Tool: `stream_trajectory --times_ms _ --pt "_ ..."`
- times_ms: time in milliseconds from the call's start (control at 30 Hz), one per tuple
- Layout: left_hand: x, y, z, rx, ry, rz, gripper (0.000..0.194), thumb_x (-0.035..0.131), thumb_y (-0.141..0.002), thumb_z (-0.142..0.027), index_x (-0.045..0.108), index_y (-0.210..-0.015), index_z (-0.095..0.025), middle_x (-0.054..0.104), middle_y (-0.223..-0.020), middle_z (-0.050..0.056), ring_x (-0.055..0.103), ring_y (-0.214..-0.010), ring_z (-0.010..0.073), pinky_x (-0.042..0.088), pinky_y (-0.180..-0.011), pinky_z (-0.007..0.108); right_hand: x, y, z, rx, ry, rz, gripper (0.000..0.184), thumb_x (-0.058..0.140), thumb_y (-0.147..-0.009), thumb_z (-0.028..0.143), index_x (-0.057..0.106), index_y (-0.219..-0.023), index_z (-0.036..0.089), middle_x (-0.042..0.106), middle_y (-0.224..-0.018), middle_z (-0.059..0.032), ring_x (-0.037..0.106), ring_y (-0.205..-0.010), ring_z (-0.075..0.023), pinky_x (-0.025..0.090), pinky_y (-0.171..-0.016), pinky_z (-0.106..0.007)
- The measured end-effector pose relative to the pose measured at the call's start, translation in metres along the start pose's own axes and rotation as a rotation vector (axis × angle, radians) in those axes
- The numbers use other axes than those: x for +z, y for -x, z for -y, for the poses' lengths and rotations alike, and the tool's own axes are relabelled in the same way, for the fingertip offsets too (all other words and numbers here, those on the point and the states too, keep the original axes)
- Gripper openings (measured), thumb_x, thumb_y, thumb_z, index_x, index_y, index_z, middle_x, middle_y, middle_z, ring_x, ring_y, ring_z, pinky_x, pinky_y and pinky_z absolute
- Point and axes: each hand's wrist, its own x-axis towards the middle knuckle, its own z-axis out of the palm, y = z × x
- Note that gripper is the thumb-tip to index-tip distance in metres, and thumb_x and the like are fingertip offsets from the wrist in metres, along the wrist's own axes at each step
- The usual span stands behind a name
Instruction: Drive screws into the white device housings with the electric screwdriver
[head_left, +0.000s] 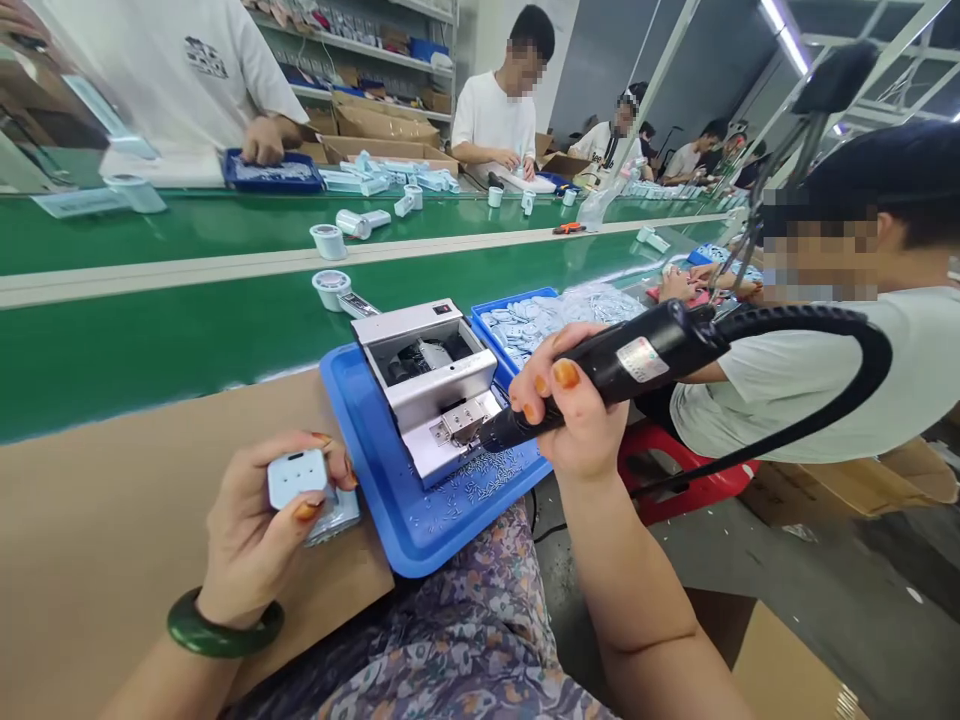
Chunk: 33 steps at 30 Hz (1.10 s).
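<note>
My right hand (581, 405) is closed round a black electric screwdriver (611, 365), whose cable curves off to the right. Its tip meets the front outlet of a silver screw feeder (442, 400). The feeder stands in a blue tray (409, 550) strewn with small screws (487, 475). Left of the tray, my left hand (259, 515) grips a light-blue plastic housing (298, 478) with small holes in its upper face. The lower part of that piece is partly covered by my fingers.
A green conveyor belt (187, 345) runs behind, carrying round white-and-blue parts (330, 288). Beside the feeder, a blue bin (480, 312) holds many light-blue pieces. A co-worker (840, 370) sits close on my right; others work across the belt. Brown cardboard (150, 520) covers the left surface.
</note>
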Motion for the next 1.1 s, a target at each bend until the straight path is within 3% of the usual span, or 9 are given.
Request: stream_trajectory --times_ms 167,300,400,600,833,1100 --pt "0.002 0.0 -0.004 0.011 -0.018 -0.006 0.036 0.081 -0.091 -0.057 0.069 -0.114 -0.032 0.071 -0.084 -0.002 0.069 -0.069 0.019 0.059 -0.06 0.038 0.011 0.002 -0.002 0.038 0.061 0.016 0.046 0.085 -0.081 0.059 0.052 -0.093 0.03 0.051 -0.062 0.011 0.048 -0.044 -0.0085 0.044 -0.048 -0.028" --pt "0.001 0.001 -0.003 0.002 -0.026 0.011 0.037 0.076 -0.094 -0.06 0.068 -0.117 -0.033 0.07 -0.085 -0.003 0.068 -0.071 0.0188 0.059 -0.062 0.038 0.017 0.003 -0.003 -0.035 0.076 0.035 0.04 0.084 -0.086 0.053 0.053 -0.091 0.028 0.051 -0.063 0.0105 0.048 -0.046 -0.0073 0.043 -0.049 -0.026" --pt "-0.001 -0.001 0.001 0.086 0.004 0.045 0.032 0.078 -0.096 -0.05 0.068 -0.119 -0.029 0.071 -0.085 -0.001 0.068 -0.069 0.0192 0.061 -0.059 0.035 0.02 0.0 -0.007 -0.064 0.084 0.037 0.036 0.084 -0.087 0.048 0.055 -0.089 0.027 0.053 -0.063 0.0101 0.05 -0.046 -0.0069 0.044 -0.049 -0.025" --pt "-0.003 -0.004 0.008 0.171 0.041 0.102 0.028 0.073 -0.101 -0.036 0.067 -0.126 -0.025 0.071 -0.089 0.003 0.069 -0.07 0.0196 0.062 -0.059 0.031 0.011 0.009 -0.02 0.182 0.144 0.024 0.027 0.084 -0.083 0.033 0.06 -0.089 0.022 0.054 -0.059 0.0109 0.049 -0.044 -0.0064 0.043 -0.047 -0.023" --pt "-0.001 -0.002 0.004 0.144 -0.017 0.117 0.028 0.071 -0.103 -0.042 0.065 -0.125 -0.026 0.07 -0.087 0.003 0.067 -0.071 0.0198 0.06 -0.06 0.031 0.002 0.009 0.004 -0.154 0.049 -0.056 0.023 0.08 -0.09 0.034 0.058 -0.095 0.026 0.056 -0.064 0.0116 0.051 -0.043 -0.0057 0.049 -0.049 -0.023" --pt "-0.003 -0.001 0.005 0.114 -0.05 0.11 0.033 0.07 -0.102 -0.049 0.061 -0.124 -0.026 0.068 -0.086 0.002 0.066 -0.07 0.0202 0.06 -0.061 0.034 0.018 0.006 -0.017 -0.098 0.033 -0.038 0.028 0.084 -0.088 0.036 0.058 -0.089 0.024 0.055 -0.067 0.0103 0.05 -0.045 -0.0049 0.045 -0.046 -0.023"
